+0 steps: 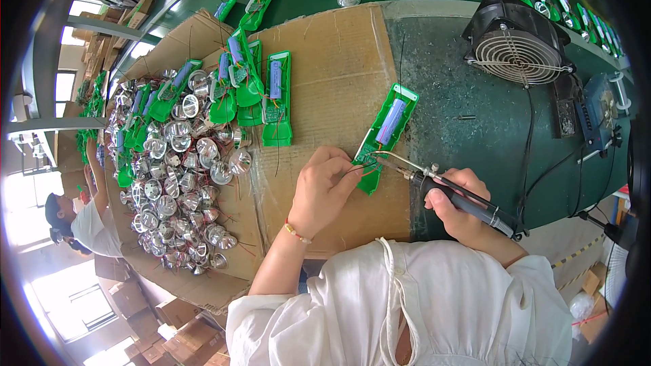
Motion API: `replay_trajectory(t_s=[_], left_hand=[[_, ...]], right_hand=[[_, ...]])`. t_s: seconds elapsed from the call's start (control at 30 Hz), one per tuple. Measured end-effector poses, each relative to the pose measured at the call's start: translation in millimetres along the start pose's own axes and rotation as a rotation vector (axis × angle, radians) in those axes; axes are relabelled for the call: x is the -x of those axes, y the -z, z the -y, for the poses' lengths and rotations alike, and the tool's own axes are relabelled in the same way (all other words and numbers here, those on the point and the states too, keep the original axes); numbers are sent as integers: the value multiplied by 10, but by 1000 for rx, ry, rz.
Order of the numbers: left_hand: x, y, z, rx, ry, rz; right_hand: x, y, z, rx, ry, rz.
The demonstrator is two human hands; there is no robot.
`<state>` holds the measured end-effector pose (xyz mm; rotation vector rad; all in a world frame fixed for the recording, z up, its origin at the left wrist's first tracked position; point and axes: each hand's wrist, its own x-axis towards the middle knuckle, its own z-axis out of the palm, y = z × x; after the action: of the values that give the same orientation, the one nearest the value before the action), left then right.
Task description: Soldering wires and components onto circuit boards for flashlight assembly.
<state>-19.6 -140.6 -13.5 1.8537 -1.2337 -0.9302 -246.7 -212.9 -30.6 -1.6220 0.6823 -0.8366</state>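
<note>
My right hand [460, 205] is wrapped round a black soldering iron [468, 205] with a thin metal tube curving along its tip. The tip touches or hovers close over the lower part of a green plastic housing [369, 181]; I cannot tell which. A blue cylindrical battery [391, 122] and a small green circuit board [368, 152] sit inside that housing, which lies tilted on the cardboard. The fingers of my left hand [324, 183] are pinched together at the housing's left edge, on thin dark and red wires. Their exact grip is partly hidden.
A cardboard box [237, 251] of silver reflector cups [166, 205] stands at left, several green housings [277, 98] on and beside it. A black fan [519, 47] and a blue soldering station [597, 112] with cables are at right. Another person [91, 224] is at far left.
</note>
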Motion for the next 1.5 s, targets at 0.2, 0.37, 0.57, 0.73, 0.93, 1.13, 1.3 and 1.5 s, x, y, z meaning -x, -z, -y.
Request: replay_trajectory(t_s=[0.2, 0.37, 0.57, 0.73, 0.93, 1.13, 1.3, 1.5], left_hand=[[-19, -2, 10, -18, -9, 13], [-28, -2, 13, -23, 8, 12], [-39, 1, 27, -40, -28, 2], [-38, 13, -6, 0, 45, 31], [-47, 17, 17, 16, 35, 41], [-56, 32, 11, 39, 50, 71], [-58, 40, 27, 65, 73, 73], [-73, 45, 16, 50, 64, 77]], right_hand=[[14, -50, -23, -50, -89, -38], [-6, -60, -24, -71, -120, -36], [-25, -19, 35, 20, -120, 43], [-52, -20, 75, 29, -71, 24], [-29, -27, 35, 5, -105, 22], [-2, -50, 5, -33, -159, -22], [-5, -66, 1, -57, -126, -58], [35, 17, -12, -29, -62, 7]])
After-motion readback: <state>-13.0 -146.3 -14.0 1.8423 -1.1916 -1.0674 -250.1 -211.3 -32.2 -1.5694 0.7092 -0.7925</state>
